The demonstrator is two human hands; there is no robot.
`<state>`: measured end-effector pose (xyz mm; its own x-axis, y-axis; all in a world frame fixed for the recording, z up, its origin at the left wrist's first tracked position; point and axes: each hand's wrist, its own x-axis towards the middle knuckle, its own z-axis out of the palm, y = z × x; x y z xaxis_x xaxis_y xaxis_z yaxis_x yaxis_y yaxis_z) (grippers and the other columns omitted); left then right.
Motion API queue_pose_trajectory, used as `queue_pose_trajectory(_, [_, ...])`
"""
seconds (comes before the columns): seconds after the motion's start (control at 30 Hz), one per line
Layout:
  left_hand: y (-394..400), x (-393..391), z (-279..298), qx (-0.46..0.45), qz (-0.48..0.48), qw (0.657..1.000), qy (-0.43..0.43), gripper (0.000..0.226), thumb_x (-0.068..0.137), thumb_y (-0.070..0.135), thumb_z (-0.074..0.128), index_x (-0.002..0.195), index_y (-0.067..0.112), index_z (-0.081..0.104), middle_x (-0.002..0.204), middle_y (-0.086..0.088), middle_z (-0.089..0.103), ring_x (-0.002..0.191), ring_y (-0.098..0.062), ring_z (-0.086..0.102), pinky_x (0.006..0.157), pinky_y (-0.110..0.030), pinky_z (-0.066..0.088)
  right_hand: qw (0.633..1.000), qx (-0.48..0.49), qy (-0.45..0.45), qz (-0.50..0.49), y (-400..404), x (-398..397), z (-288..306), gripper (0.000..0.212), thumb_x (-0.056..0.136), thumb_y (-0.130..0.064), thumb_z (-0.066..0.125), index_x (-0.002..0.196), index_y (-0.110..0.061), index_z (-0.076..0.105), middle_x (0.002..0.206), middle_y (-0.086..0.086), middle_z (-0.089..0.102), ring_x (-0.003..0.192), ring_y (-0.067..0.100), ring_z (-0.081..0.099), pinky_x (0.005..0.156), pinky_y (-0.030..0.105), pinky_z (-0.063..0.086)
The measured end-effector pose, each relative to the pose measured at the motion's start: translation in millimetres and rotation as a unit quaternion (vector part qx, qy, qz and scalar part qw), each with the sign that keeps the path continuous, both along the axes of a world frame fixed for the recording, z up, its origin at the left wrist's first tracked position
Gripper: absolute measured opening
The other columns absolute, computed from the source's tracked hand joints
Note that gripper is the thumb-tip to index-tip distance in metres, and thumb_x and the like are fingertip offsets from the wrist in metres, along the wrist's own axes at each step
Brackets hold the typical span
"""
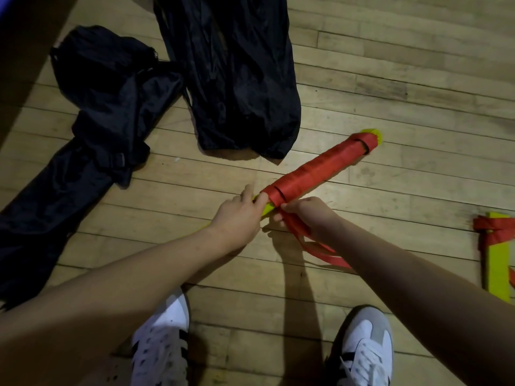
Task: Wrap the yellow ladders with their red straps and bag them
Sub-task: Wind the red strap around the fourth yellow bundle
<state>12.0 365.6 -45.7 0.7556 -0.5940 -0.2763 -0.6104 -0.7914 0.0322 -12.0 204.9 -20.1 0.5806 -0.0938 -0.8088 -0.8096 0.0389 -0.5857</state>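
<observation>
The yellow ladder bundle (315, 169) lies on the wood floor (390, 87) near two black bags (237, 79), my left hand (237, 215) gripping its end, my right hand (306, 215) pinching the red strap (315, 249), which could unwind if my pinch slackens.

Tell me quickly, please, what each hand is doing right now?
Left hand: grips the near end of the strap-wrapped yellow ladder bundle.
Right hand: pinches the loose red strap beside the bundle.
</observation>
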Motion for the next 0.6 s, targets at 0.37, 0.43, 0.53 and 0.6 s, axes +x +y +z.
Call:
queue_pose_trajectory(0.37, [-3, 46, 4, 0.072, 0.053, 0.993, -0.075, 0.042, 0.090, 0.007, 0.050, 0.127, 0.008, 0.030, 0.114, -0.014, 0.055, 0.096, -0.029, 0.060, 0.068, -0.036, 0.049, 0.997, -0.007, -0.035, 0.065, -6, 14, 6, 0.021, 0.094, -0.009, 0.056, 0.078, -0.002, 0.067, 0.075, 0.012, 0.069, 0.055, 0.016, 0.059, 0.044, 0.020, 0.041])
queue_pose_trajectory(0.43, [-2, 50, 2, 0.085, 0.027, 0.991, -0.104, 0.035, 0.090, 0.008, 0.049, 0.121, 0.009, 0.032, 0.115, -0.015, 0.054, 0.094, -0.030, 0.061, 0.067, -0.036, 0.050, 0.997, -0.005, -0.037, 0.065, -7, 17, 6, 0.021, 0.095, -0.012, 0.056, 0.078, -0.003, 0.067, 0.082, 0.016, 0.069, 0.060, 0.019, 0.058, 0.050, 0.023, 0.041])
queue_pose_trajectory(0.53, [4, 42, -7, 0.097, -0.046, 0.983, -0.147, 0.039, 0.078, 0.024, 0.067, 0.102, 0.012, 0.039, 0.104, -0.017, 0.061, 0.076, -0.029, 0.062, 0.064, -0.033, 0.047, 0.996, -0.025, -0.034, 0.073, -7, 18, 3, 0.022, 0.096, -0.016, 0.054, 0.082, -0.005, 0.066, 0.081, 0.012, 0.070, 0.061, 0.018, 0.055, 0.054, 0.027, 0.037])
queue_pose_trajectory(0.6, [6, 30, -11, 0.056, -0.076, 0.982, -0.166, 0.040, 0.069, 0.034, 0.075, 0.093, 0.014, 0.051, 0.092, -0.016, 0.062, 0.071, -0.029, 0.058, 0.062, -0.033, 0.044, 0.996, -0.047, -0.028, 0.076, -4, 16, 2, 0.022, 0.097, -0.017, 0.052, 0.087, -0.004, 0.066, 0.077, 0.007, 0.070, 0.059, 0.016, 0.053, 0.052, 0.026, 0.036])
